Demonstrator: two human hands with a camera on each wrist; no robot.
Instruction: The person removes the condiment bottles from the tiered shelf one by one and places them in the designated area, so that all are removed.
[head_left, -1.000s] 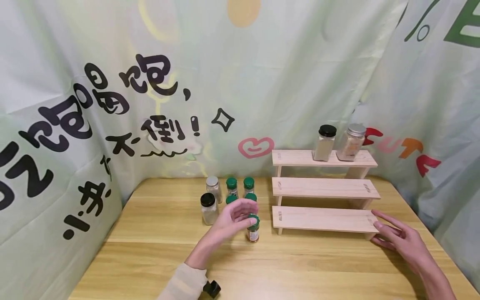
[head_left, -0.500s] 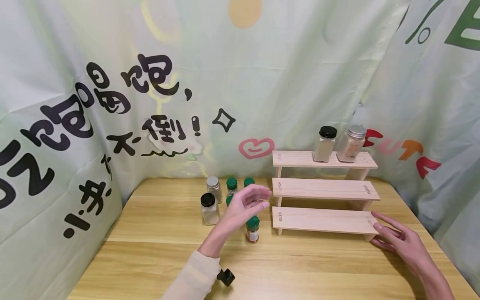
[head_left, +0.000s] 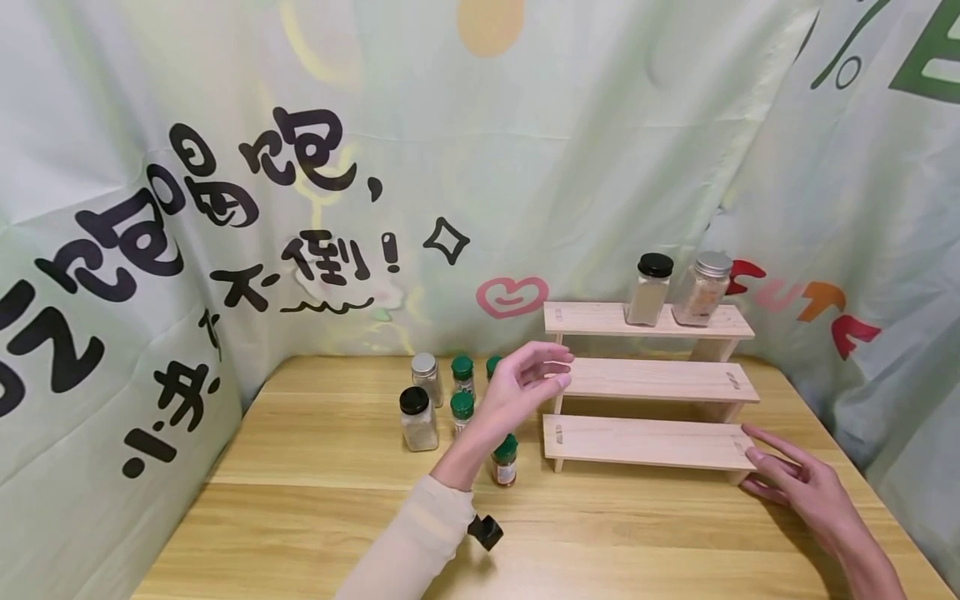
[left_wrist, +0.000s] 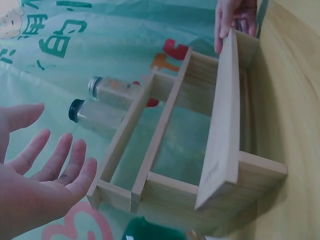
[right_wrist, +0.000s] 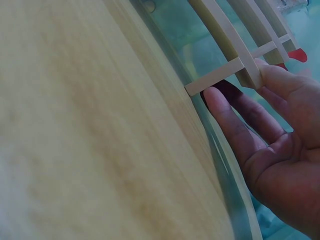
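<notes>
My left hand (head_left: 517,392) is held up before the left end of the three-tier wooden rack (head_left: 652,379), overlapping its middle shelf in the head view. Its fingers are spread and loosely bent, with nothing in them, as the left wrist view shows of the hand (left_wrist: 45,185). My right hand (head_left: 806,492) holds the right end of the lowest shelf. In the right wrist view its thumb (right_wrist: 280,80) lies against the board's end and the other fingers (right_wrist: 227,115) reach below, beside the leg. A green-capped spice jar (head_left: 505,461) stands below my left forearm.
On the top shelf stand a black-capped jar (head_left: 649,290) and a silver-capped jar (head_left: 703,289). Left of my left hand are another silver-capped jar (head_left: 427,379), a black-capped jar (head_left: 418,419) and several green-capped jars (head_left: 462,408). A printed curtain (head_left: 375,100) hangs behind the table (head_left: 300,517).
My left hand has moved from above the front green-capped jar, up and right to the rack's left end. That jar stays standing on the table. My right hand has stayed at the lowest shelf.
</notes>
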